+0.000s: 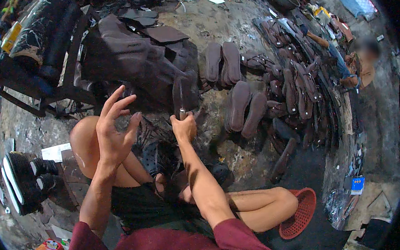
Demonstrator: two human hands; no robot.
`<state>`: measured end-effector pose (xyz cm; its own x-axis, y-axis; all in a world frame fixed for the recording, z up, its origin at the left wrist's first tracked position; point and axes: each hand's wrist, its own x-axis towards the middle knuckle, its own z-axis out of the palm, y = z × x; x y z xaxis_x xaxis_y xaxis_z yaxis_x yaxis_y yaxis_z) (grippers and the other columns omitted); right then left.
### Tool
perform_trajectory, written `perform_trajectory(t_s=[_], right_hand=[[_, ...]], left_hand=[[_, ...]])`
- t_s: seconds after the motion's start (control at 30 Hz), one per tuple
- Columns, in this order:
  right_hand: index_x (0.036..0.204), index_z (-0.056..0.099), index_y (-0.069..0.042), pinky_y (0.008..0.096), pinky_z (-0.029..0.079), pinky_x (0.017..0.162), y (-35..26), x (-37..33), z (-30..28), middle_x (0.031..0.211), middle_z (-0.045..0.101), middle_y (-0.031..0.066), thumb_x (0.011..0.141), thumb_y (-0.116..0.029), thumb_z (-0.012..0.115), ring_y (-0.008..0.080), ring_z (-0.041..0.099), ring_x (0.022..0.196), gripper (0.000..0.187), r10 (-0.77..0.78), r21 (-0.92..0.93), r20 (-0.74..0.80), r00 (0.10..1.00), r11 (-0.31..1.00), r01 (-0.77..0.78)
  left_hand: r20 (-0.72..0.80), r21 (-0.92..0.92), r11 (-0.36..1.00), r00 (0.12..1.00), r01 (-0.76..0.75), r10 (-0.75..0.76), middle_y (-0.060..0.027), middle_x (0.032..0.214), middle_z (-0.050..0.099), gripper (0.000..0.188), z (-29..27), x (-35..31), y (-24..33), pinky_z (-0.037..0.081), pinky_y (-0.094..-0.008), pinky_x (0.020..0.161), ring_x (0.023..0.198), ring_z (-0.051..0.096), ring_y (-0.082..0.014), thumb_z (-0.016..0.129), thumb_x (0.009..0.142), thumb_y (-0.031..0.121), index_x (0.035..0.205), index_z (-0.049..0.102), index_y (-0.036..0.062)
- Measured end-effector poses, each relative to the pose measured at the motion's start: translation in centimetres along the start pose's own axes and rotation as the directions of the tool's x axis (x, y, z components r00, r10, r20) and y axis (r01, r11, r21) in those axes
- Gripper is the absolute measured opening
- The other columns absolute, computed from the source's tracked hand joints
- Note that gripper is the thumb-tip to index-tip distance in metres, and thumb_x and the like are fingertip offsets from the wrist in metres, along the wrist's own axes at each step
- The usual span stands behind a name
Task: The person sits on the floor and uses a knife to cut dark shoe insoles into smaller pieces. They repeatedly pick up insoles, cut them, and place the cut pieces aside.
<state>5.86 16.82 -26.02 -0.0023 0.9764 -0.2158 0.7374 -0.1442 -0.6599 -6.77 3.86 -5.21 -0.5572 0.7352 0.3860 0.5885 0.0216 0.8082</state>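
Note:
My left hand [115, 132] is raised above my left knee, its fingers apart and nothing visible in it. My right hand [184, 126] is closed around the lower end of a narrow dark brown strip [178, 91], which points away from me. A small silvery spot shows on the strip just above my fingers; I cannot make out its exact kind. Beyond the strip lies a heap of dark brown sheet material [132, 59]. To the right of my right hand, a pair of brown soles [239, 107] lies on the floor, with another pair of soles [223, 63] farther off.
Many brown sandals [296, 88] lie in rows at the right. A black metal frame with rollers [46, 57] stands at the far left. Black-and-white footwear [17, 184] is left of my knee. A red basket [307, 211] sits by my right knee. Another person [361, 65] is at the right.

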Motion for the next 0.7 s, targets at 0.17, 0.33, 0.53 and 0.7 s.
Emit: perform_trajectory(t_s=[0.17,0.33,0.53,0.7], right_hand=[[0.095,0.063,-0.005,0.0321,0.048,0.067,-1.9,-8.4,-11.8,0.082,0.065,0.0011,0.07,-0.027,0.081,0.0158,0.061,0.073,0.037,-0.288,0.521,0.629,0.722,0.845,-0.117],[0.103,0.066,-0.005,0.024,0.047,0.062,-1.2,-14.3,-19.9,0.093,0.069,0.0017,0.083,-0.015,0.075,0.0099,0.061,0.072,0.024,-0.245,0.472,0.836,0.491,0.778,-0.415],[0.117,0.057,-0.005,0.0317,0.05,0.075,1.6,-17.7,-22.7,0.094,0.065,0.0087,0.085,-0.014,0.072,0.0175,0.06,0.081,0.037,-0.25,0.487,0.295,0.922,0.87,0.08],[0.123,0.061,-0.008,0.0403,0.05,0.084,3.3,-20.3,-23.5,0.089,0.062,0.0148,0.092,-0.014,0.059,0.0293,0.061,0.081,0.031,-0.736,0.467,0.194,0.649,0.651,0.599]], left_hand=[[-0.128,-0.37,0.901,0.949,0.225,-0.289,-0.0183,0.137,0.051,0.055,0.2,-0.5,0.5,0.042,-0.0339,0.101,0.125,0.051,-0.0251,0.073,0.079,0.005,0.13,0.054,0.0003],[0.537,-0.587,0.347,0.673,0.731,-0.509,-0.0112,0.117,0.063,0.062,-4.0,-0.8,1.6,0.049,-0.034,0.094,0.104,0.062,-0.0197,0.074,0.082,0.006,0.136,0.045,-0.0014],[0.591,-0.605,0.24,0.63,0.759,-0.504,-0.0094,0.102,0.069,0.043,-9.1,-4.1,5.3,0.055,-0.0315,0.08,0.089,0.067,-0.0175,0.076,0.082,0.014,0.117,0.059,-0.0028],[0.709,-0.555,-0.009,0.467,0.832,-0.529,-0.0087,0.097,0.07,0.032,-11.7,-6.9,4.3,0.057,-0.0315,0.077,0.083,0.069,-0.0171,0.071,0.087,0.019,0.11,0.064,-0.002]])
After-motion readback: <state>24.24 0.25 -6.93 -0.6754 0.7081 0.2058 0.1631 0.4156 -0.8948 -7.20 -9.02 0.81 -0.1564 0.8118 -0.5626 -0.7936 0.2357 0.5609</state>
